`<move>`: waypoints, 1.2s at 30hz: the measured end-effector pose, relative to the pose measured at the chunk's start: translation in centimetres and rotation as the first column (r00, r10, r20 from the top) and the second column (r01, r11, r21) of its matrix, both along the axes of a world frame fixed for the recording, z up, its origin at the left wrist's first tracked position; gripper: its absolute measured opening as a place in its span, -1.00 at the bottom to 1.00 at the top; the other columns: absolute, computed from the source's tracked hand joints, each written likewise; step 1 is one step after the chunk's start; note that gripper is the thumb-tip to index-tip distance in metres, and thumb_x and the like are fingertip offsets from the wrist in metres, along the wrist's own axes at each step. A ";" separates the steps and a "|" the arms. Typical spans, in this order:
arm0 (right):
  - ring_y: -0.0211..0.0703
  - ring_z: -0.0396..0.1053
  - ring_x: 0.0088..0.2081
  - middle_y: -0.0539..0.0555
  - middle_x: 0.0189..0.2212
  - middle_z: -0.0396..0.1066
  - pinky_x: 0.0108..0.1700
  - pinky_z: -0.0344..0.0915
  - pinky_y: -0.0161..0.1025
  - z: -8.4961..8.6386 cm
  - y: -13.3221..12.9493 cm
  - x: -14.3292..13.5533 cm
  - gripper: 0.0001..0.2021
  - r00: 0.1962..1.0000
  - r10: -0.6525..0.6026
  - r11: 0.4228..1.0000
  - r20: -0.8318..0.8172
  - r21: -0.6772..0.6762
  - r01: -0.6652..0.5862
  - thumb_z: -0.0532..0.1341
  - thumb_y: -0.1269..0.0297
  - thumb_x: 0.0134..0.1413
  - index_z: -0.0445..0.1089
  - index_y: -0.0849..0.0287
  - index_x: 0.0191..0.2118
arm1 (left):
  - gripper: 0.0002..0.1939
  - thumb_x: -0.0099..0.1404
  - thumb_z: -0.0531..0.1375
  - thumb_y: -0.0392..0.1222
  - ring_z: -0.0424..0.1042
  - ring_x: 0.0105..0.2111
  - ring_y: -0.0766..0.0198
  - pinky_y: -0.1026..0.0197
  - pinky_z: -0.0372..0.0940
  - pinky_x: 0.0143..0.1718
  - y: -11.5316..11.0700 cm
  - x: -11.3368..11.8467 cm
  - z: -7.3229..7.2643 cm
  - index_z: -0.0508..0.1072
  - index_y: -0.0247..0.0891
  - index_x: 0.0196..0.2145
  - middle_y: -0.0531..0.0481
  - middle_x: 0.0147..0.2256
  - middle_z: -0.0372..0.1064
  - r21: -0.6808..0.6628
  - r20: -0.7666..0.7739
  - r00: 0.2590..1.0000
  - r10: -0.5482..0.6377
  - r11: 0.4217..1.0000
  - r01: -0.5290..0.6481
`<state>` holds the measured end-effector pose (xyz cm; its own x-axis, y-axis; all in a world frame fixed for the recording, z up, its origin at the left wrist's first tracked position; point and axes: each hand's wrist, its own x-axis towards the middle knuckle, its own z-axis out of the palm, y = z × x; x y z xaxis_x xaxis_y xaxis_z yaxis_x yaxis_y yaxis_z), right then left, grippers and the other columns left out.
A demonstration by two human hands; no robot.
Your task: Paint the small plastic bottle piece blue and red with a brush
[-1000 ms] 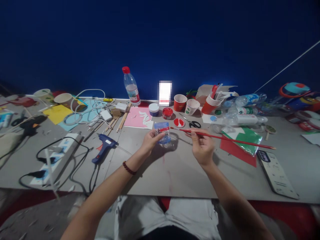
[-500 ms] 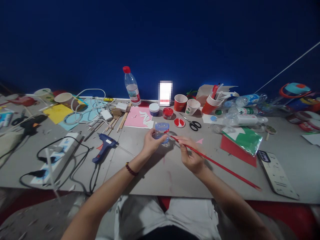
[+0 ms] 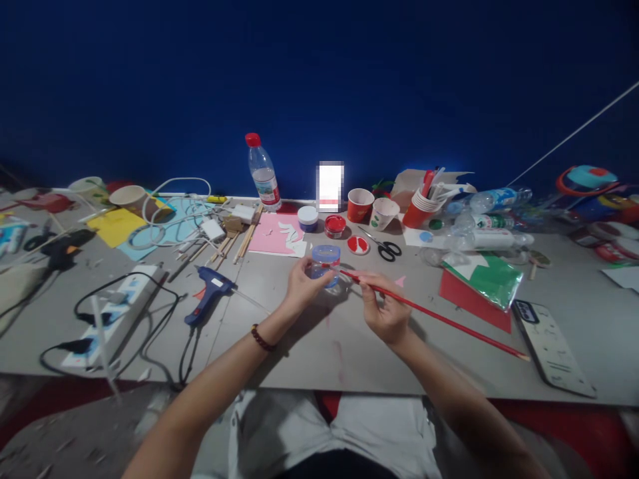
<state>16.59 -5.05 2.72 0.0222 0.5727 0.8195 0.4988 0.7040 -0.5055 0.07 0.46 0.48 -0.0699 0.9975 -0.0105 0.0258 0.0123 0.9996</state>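
Over the middle of the table, my left hand [image 3: 303,285] is closed around a small clear plastic piece [image 3: 325,255] with a bluish rim and a red patch on its side. My right hand [image 3: 383,307] pinches a long red brush [image 3: 429,314] near its front end. The brush tip meets or nearly meets the right side of the clear piece; exact contact is too small to tell. Behind them sit an open jar of red paint [image 3: 335,227], its red-smeared lid [image 3: 358,245] and a white-lidded jar [image 3: 308,218].
Black scissors [image 3: 389,251] lie behind my right hand. To the left are a blue glue gun [image 3: 212,293] and a power strip [image 3: 117,313] with cords. A bottle [image 3: 264,179] and paper cups [image 3: 360,206] stand at the back; a phone [image 3: 554,349] lies right.
The clear piece has shifted or turned slightly to the right in my left hand, showing more red on its side. The brush's rear end has risen and moved slightly right.
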 end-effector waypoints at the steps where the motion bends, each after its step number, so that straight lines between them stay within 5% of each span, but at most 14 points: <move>1: -0.04 0.62 -0.16 0.13 -0.22 0.63 -0.14 0.60 -0.11 -0.1 0.1 0.1 -0.78 1.000 -0.004 1.000 -0.006 -0.002 0.004 0.16 0.48 0.24 0.44 0.07 -0.09 | -0.65 -0.11 0.48 -0.16 0.47 -0.28 0.13 0.11 0.31 -0.13 0.0 0.0 0.2 0.55 -0.25 -0.32 -0.09 -0.31 0.55 -0.001 0.013 1.000 -0.004 1.000 0.004; 16: -0.05 0.60 -0.23 0.10 -0.28 0.60 -0.17 0.60 -0.12 -1.0 1.0 1.6 -0.81 0.975 -0.220 0.975 0.022 0.025 0.219 0.20 0.46 0.22 0.47 0.07 -0.11 | -0.50 -0.01 0.46 0.00 0.51 -0.22 0.10 0.06 0.36 -0.13 0.1 -0.3 0.2 0.54 -0.29 -0.14 -0.19 -0.18 0.57 -0.070 0.032 0.998 -0.048 0.996 0.050; 36: -0.08 0.58 -0.05 0.19 -0.10 0.60 -0.04 0.58 -0.16 -2.0 -0.7 -0.8 -0.60 0.983 0.007 0.989 0.185 0.144 -0.034 0.21 0.59 0.17 0.37 0.17 0.11 | -0.61 -0.06 0.45 -0.09 0.50 -0.26 0.14 0.10 0.36 -0.16 0.4 0.2 -1.7 0.55 -0.28 -0.27 -0.12 -0.28 0.56 -0.004 -0.040 0.999 0.029 1.000 -0.029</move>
